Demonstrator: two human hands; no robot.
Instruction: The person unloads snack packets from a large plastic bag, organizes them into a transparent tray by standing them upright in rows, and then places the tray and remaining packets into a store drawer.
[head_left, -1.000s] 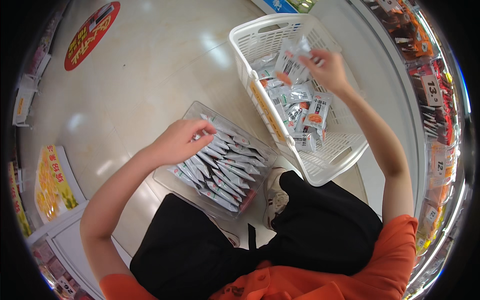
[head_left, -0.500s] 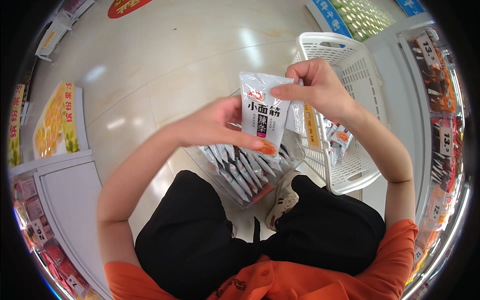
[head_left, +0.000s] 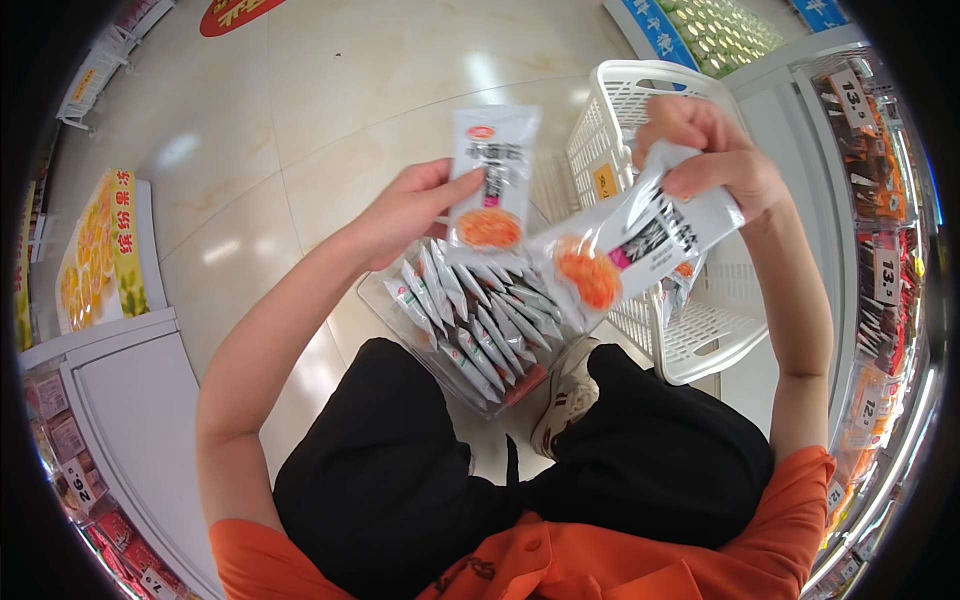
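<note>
Between thumb and fingers, my left hand (head_left: 415, 205) grips a silver-white snack packet (head_left: 493, 195) with a picture of orange-red food near its bottom. My right hand (head_left: 715, 155) is closed on the top end of another such packet (head_left: 630, 240), tilted with its lower end toward the left and slightly blurred. Below both packets, a clear plastic bin (head_left: 490, 408) on the floor holds rows of similar packets (head_left: 470, 325) standing on edge. A white slotted basket (head_left: 725, 345) stands at the right, with a few packets inside, partly hidden by my right hand and its packet.
White shelving units stand on both sides: a left cabinet (head_left: 135, 375) and a right shelf (head_left: 870, 250) with hanging packaged goods and price tags. Pale tiled floor (head_left: 330, 120) stretches ahead. My shoe (head_left: 565, 400) is beside the bin, between bin and basket.
The packets have come apart: my left hand now holds one alone, moved slightly left and upright. My right hand has moved right toward the basket, carrying another packet, now tilted.
</note>
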